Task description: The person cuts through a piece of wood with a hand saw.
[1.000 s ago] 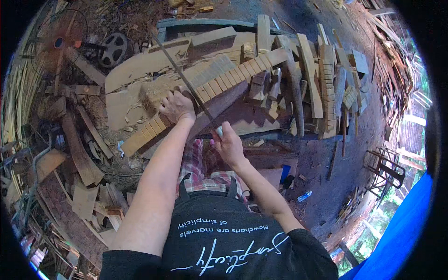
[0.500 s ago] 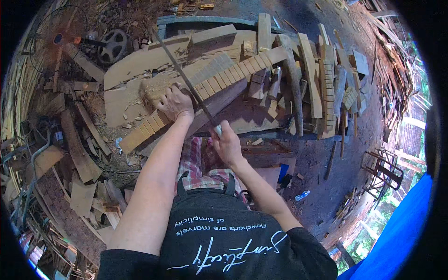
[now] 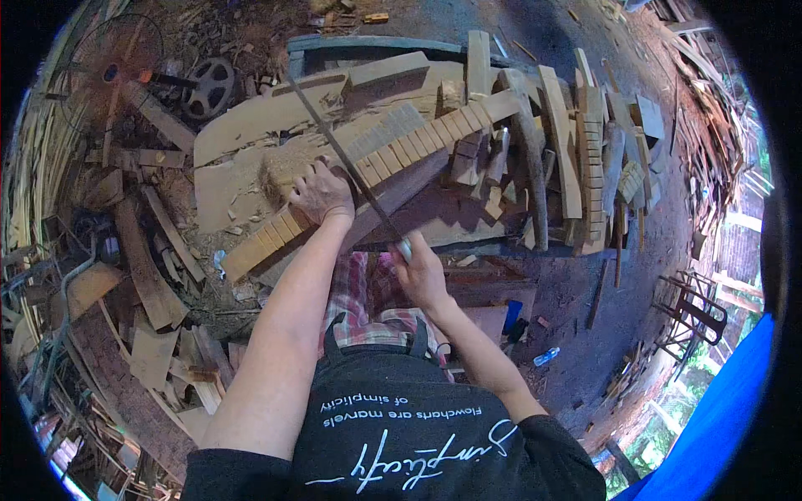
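A long wooden strip (image 3: 426,138) with evenly spaced cross cuts lies slantwise on a thick, rough wooden slab (image 3: 221,171). My left hand (image 3: 324,196) presses down on it left of its middle, fingers curled over its far edge. My right hand (image 3: 422,274) grips the pale handle of a handsaw (image 3: 338,150), close to my lap. The saw's dark, narrow blade crosses the strip just right of my left hand and points away to the far left. Whether its teeth sit inside a cut cannot be made out.
Several wood offcuts (image 3: 560,142) and a curved dark piece (image 3: 526,159) crowd the slab's right end. Behind the slab runs a blue-grey bench rail (image 3: 376,39). A fan (image 3: 110,73) and a wheel (image 3: 209,88) stand far left. A plastic bottle (image 3: 546,356) lies at right.
The saw has been drawn slightly toward me by my right hand. My left hand stays put on the strip. The whole view has shifted a little.
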Available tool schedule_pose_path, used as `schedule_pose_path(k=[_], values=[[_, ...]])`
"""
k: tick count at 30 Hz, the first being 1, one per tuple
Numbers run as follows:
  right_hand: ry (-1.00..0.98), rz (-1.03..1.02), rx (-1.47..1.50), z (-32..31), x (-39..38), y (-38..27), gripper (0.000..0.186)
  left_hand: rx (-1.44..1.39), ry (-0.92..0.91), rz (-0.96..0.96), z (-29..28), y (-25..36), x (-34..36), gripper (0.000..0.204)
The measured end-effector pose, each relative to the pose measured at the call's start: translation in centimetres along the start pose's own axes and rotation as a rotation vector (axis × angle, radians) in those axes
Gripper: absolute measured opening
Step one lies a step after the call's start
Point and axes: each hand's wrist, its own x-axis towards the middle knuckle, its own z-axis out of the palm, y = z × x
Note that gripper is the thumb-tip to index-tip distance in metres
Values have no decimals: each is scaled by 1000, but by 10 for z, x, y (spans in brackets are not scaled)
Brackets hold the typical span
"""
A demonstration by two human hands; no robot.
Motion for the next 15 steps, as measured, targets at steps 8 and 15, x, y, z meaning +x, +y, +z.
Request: schedule_pose_path(k=[8, 15], values=[[-111, 89, 25, -37, -52, 19, 26, 86, 87, 44, -18, 4, 1, 19], [-84, 58, 54, -11, -10, 2, 22, 83, -27, -27, -5, 4, 1, 21]])
